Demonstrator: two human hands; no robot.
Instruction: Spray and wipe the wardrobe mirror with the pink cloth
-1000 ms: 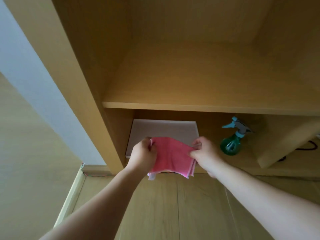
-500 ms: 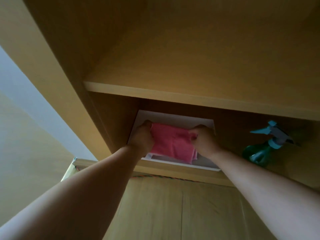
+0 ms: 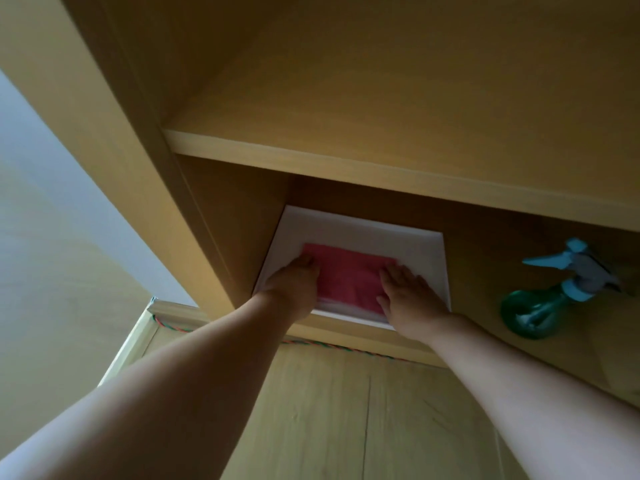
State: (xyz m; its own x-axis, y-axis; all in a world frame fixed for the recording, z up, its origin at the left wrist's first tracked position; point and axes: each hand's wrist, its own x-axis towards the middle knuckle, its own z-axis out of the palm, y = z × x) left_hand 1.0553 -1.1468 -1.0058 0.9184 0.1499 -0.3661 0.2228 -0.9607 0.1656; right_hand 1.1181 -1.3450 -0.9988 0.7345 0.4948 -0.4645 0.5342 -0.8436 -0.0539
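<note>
Head view: inside a wooden wardrobe, under the lower shelf (image 3: 398,174), both hands pressed flat on a folded pink cloth (image 3: 346,282) laid on a white tray (image 3: 419,251). Left hand (image 3: 294,285) palm down on the cloth's left edge, fingers flattened and close together, gripping nothing. Right hand (image 3: 407,297) palm down on the cloth's right edge, fingers spread wide, likewise gripping nothing. Cloth spanning the gap between the two hands, tray rim showing beyond the fingertips and to the right of the right hand. Green spray bottle (image 3: 540,306) with a pale blue trigger head, well to the right of the right hand, untouched, apparently lying tilted on the same wardrobe floor. Pale wood floor (image 3: 346,427) below the forearms, a red-and-green twisted cord (image 3: 332,346) along the wardrobe's base just under the wrists.

Progress, judged from the layout: no mirror anywhere in view, no glass being sprayed or wiped. Cloth folded and set down, bottle parked beside it. Either tools not yet taken up or cleaning finished and kit put away; cannot tell which from this moment alone.

Writing: none legible. No brand or label readable on bottle, tray or cloth.
</note>
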